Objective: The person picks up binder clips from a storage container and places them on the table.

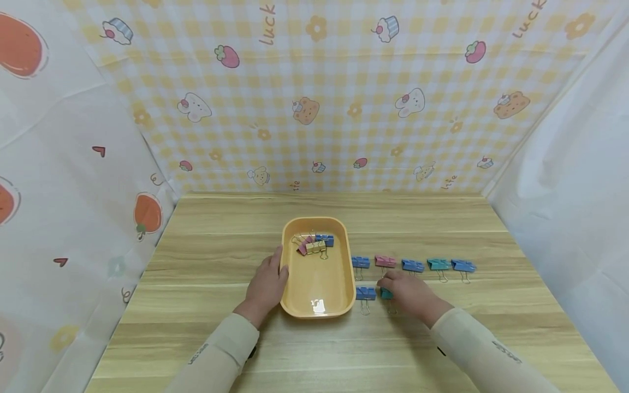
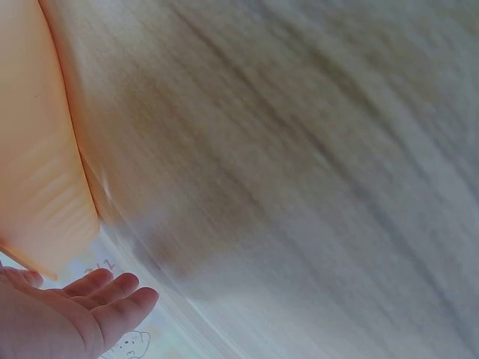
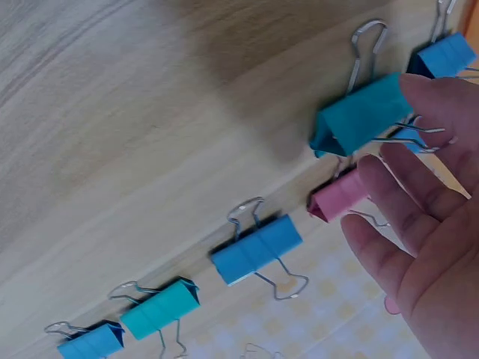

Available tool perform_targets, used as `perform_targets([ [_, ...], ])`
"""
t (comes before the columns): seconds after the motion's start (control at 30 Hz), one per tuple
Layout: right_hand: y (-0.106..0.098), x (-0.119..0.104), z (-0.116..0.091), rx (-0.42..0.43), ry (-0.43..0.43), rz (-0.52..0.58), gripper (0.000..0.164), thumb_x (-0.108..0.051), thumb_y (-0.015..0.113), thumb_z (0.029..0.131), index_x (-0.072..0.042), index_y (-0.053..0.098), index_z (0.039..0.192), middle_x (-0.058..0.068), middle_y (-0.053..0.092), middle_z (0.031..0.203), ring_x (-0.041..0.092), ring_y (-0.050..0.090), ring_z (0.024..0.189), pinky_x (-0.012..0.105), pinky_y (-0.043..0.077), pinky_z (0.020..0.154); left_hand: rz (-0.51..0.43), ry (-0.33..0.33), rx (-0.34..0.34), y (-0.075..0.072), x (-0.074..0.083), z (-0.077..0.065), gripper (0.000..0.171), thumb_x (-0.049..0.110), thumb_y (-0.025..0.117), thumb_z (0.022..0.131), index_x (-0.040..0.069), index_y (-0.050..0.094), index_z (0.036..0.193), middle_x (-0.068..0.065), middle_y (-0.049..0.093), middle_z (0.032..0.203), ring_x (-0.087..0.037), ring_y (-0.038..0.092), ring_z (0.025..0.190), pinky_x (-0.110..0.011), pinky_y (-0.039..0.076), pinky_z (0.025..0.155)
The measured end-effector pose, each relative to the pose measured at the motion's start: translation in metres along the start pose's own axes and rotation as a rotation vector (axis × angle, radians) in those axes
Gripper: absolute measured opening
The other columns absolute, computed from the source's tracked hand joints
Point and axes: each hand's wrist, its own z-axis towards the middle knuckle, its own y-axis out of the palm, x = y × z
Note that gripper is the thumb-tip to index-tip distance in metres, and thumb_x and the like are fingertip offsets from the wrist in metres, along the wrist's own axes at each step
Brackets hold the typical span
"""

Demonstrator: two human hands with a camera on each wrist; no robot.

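Near-row teal binder clip (image 1: 386,293) lies on the tabletop (image 1: 221,229) at nine o'clock from the nearer right hand (image 1: 408,293), long axis nine-to-three; whether the grip is clamped I cannot tell. The tray (image 1: 318,289) sits toward ten.

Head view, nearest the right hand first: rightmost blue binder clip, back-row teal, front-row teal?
1. Front-row teal binder clip: at the right hand.
2. Back-row teal binder clip: to the right.
3. Rightmost blue binder clip: farther right.
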Motion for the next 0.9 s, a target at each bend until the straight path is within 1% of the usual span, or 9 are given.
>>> perform_targets([
  [0.13,-0.004,-0.003,-0.001,-0.011,0.014,0.002,0.04,-0.004,0.08,0.076,-0.013,0.07,0.113,0.004,0.064,0.111,0.023,0.063,0.101,0.041,0.054,0.088,0.0,-0.003,0.0,0.001,0.0,0.001,0.058,0.03,0.039,0.102,0.012,0.021,0.155,-0.027,0.041,0.143,-0.046,0.045,0.126,-0.059,0.043,0.096],
  [0.27,-0.012,-0.007,-0.001,-0.017,0.023,0.033,0.041,-0.006,0.079,0.077,-0.011,0.068,0.117,0.007,0.063,0.119,0.028,0.062,0.108,0.043,0.053,0.089,0.0,-0.004,-0.002,0.001,-0.001,0.002,0.059,0.031,0.039,0.103,0.012,0.019,0.155,-0.027,0.04,0.144,-0.045,0.045,0.126,-0.058,0.042,0.097],
  [0.4,-0.022,-0.009,-0.001,-0.015,0.028,0.073,0.046,-0.011,0.079,0.078,-0.009,0.065,0.122,0.011,0.059,0.129,0.033,0.056,0.119,0.048,0.05,0.094,-0.003,0.002,0.0,0.0,0.0,0.001,0.059,0.031,0.039,0.103,0.011,0.019,0.155,-0.028,0.039,0.144,-0.046,0.045,0.126,-0.058,0.042,0.097],
  [0.5,-0.03,-0.011,0.001,-0.005,0.012,0.079,0.053,-0.011,0.08,0.077,-0.007,0.062,0.127,0.015,0.054,0.136,0.037,0.051,0.124,0.05,0.047,0.097,-0.007,0.006,0.002,-0.001,0.0,0.001,0.059,0.03,0.039,0.102,0.011,0.02,0.155,-0.028,0.04,0.143,-0.046,0.045,0.126,-0.059,0.043,0.097],
  [0.6,-0.036,-0.013,0.003,0.023,-0.019,0.064,0.056,-0.01,0.081,0.077,-0.005,0.06,0.129,0.018,0.052,0.138,0.038,0.052,0.123,0.05,0.048,0.095,-0.012,0.003,-0.001,-0.001,0.0,0.001,0.059,0.03,0.039,0.102,0.011,0.02,0.155,-0.027,0.04,0.143,-0.046,0.045,0.126,-0.059,0.042,0.097],
  [0.7,-0.041,-0.015,0.006,0.058,-0.05,0.051,0.056,-0.013,0.08,0.077,-0.004,0.059,0.129,0.019,0.054,0.134,0.037,0.056,0.118,0.048,0.052,0.089,-0.013,0.004,-0.002,0.0,-0.001,0.001,0.059,0.03,0.039,0.103,0.011,0.02,0.155,-0.027,0.04,0.144,-0.045,0.044,0.127,-0.059,0.042,0.097],
  [0.8,-0.044,-0.017,0.009,0.076,-0.064,0.042,0.057,-0.017,0.08,0.079,-0.004,0.059,0.13,0.018,0.057,0.13,0.035,0.059,0.112,0.045,0.054,0.085,-0.02,-0.003,-0.005,0.0,-0.001,0.001,0.06,0.031,0.039,0.103,0.012,0.019,0.155,-0.026,0.039,0.144,-0.045,0.044,0.127,-0.059,0.042,0.097],
  [0.9,-0.048,-0.019,0.014,0.089,-0.072,0.041,0.058,-0.017,0.08,0.078,-0.005,0.058,0.13,0.015,0.057,0.128,0.032,0.06,0.109,0.043,0.054,0.083,-0.019,-0.006,-0.009,0.0,-0.001,0.001,0.06,0.031,0.039,0.103,0.012,0.018,0.156,-0.026,0.039,0.145,-0.045,0.044,0.128,-0.059,0.042,0.098],
])
